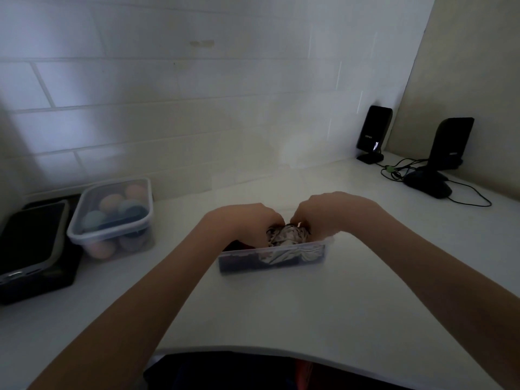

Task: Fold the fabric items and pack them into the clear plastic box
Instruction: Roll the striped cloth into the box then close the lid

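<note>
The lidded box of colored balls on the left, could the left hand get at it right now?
Probably yes: bare white desk lies between the left hand and that box, though the hand is busy with fabric.

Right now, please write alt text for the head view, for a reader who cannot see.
Both hands, left hand and right hand, press a patterned fabric bundle into a clear plastic box on a white table.

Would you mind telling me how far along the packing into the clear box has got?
Done: a dark fabric item already lies in the clear plastic box. In hand: the left hand and right hand press a black-and-white patterned fabric into the box. Left: seating it fully; no loose fabric shows on the table.
</note>
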`<state>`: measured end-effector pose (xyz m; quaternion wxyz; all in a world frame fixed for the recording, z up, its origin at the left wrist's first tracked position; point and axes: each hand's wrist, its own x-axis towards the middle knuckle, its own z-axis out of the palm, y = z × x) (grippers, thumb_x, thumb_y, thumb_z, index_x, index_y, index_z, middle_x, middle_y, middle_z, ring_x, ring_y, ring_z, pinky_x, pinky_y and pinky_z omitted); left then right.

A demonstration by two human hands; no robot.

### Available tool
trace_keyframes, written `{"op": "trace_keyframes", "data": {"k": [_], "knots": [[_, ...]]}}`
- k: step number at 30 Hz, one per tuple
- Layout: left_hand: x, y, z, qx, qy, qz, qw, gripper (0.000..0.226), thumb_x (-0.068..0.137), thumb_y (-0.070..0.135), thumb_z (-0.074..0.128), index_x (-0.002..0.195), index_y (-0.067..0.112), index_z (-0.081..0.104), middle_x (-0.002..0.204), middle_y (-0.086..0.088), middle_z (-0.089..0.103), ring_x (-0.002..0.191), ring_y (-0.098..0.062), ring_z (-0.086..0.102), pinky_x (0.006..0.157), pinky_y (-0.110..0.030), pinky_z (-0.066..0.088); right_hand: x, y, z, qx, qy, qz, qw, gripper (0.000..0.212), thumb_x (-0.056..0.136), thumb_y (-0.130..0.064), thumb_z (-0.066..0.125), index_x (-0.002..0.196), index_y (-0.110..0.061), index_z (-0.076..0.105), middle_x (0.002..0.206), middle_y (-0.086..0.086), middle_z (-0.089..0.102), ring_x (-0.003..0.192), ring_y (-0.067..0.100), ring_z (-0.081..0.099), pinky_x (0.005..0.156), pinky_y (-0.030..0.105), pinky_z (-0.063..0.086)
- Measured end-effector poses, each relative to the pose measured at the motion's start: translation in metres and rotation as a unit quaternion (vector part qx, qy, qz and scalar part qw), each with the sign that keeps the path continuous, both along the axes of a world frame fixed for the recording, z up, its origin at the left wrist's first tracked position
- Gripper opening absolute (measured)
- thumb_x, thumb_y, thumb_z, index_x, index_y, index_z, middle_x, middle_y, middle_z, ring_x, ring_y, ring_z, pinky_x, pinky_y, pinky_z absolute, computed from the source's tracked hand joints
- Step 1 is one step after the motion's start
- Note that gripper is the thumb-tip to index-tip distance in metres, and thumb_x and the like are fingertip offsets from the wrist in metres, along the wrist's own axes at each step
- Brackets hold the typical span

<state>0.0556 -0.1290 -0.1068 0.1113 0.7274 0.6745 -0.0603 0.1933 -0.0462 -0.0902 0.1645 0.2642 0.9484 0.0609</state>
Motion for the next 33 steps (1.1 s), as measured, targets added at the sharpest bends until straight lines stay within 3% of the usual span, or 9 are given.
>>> {"op": "trace_keyframes", "data": {"k": [3,7,12,15,18,22,27,31,33], "knots": [[-0.002,0.001,-0.003,-0.001,-0.001,-0.002,1.000,0.053,0.077,0.030,0.064,0.128,0.026,0.050,0.123,-0.003,0.060,0.105,-0.023,0.055,0.085,-0.036,0.046,0.001,0.006,0.005,-0.111,-0.040,-0.038,0.992,0.047,0.081,-0.033,0.058,0.128,-0.032,0.053,0.104,-0.003,0.066,0.057,0.006,0.053,0.044,0.013,0.039],[-0.008,-0.004,-0.011,0.039,-0.042,0.002,0.998,0.051,0.080,0.031,0.061,0.129,0.029,0.049,0.128,-0.001,0.058,0.111,-0.022,0.053,0.092,-0.039,0.045,0.005,0.005,0.001,-0.105,-0.026,-0.031,0.994,0.042,0.084,-0.031,0.050,0.126,-0.030,0.054,0.095,-0.001,0.063,0.051,0.006,0.052,0.036,0.011,0.036],[-0.017,-0.018,-0.015,0.089,-0.123,0.017,0.988,0.049,0.080,0.029,0.064,0.127,0.033,0.052,0.128,0.005,0.059,0.111,-0.014,0.052,0.092,-0.027,0.041,0.015,0.001,-0.010,-0.037,0.071,-0.075,0.994,0.030,0.083,-0.035,0.050,0.111,-0.041,0.058,0.098,-0.011,0.068,0.048,0.007,0.055,0.046,0.020,0.036],[-0.021,-0.026,-0.007,0.099,-0.166,0.030,0.981,0.042,0.079,0.032,0.067,0.120,0.035,0.059,0.125,0.006,0.060,0.109,-0.011,0.053,0.096,-0.028,0.042,0.015,0.003,-0.010,-0.084,0.080,-0.086,0.989,0.031,0.083,-0.028,0.052,0.114,-0.033,0.055,0.119,-0.010,0.064,0.050,0.011,0.055,0.047,0.021,0.040],[-0.019,-0.032,0.004,0.111,-0.209,0.035,0.971,0.030,0.079,0.037,0.068,0.109,0.032,0.068,0.125,0.008,0.062,0.108,-0.005,0.054,0.097,-0.027,0.042,0.015,0.008,0.005,-0.167,0.069,-0.088,0.980,0.039,0.079,-0.019,0.060,0.118,-0.026,0.057,0.124,-0.009,0.063,0.053,0.011,0.056,0.047,0.020,0.042],[-0.007,-0.029,0.010,0.147,-0.174,0.024,0.973,0.023,0.077,0.032,0.072,0.098,0.023,0.074,0.114,0.004,0.068,0.104,-0.011,0.058,0.093,-0.032,0.047,0.015,0.014,0.028,-0.195,0.147,-0.100,0.965,0.047,0.072,-0.028,0.076,0.117,-0.025,0.062,0.114,-0.008,0.068,0.072,0.012,0.066,0.055,0.020,0.046],[-0.008,-0.026,0.009,0.156,-0.102,0.032,0.982,0.035,0.070,0.031,0.075,0.104,0.024,0.069,0.104,0.002,0.067,0.088,-0.013,0.059,0.084,-0.035,0.053,0.002,0.002,0.017,-0.137,0.202,-0.045,0.969,0.054,0.059,-0.037,0.084,0.108,-0.027,0.066,0.080,-0.025,0.055,0.071,-0.007,0.048,0.058,0.011,0.032],[-0.009,-0.024,0.002,0.128,-0.055,0.041,0.989,0.045,0.071,0.035,0.071,0.113,0.027,0.061,0.106,0.005,0.068,0.087,-0.012,0.059,0.082,-0.032,0.052,0.000,-0.001,0.010,-0.126,0.210,-0.026,0.969,0.055,0.059,-0.037,0.084,0.109,-0.025,0.065,0.098,-0.009,0.053,0.085,0.008,0.053,0.070,0.021,0.040],[-0.008,-0.023,-0.003,0.122,-0.033,0.044,0.991,0.048,0.070,0.039,0.071,0.115,0.031,0.057,0.107,0.008,0.068,0.091,-0.014,0.059,0.081,-0.030,0.049,-0.001,-0.005,0.007,-0.132,0.168,-0.020,0.977,0.049,0.063,-0.034,0.080,0.110,-0.024,0.066,0.101,-0.007,0.064,0.086,0.010,0.058,0.072,0.023,0.045]]}}
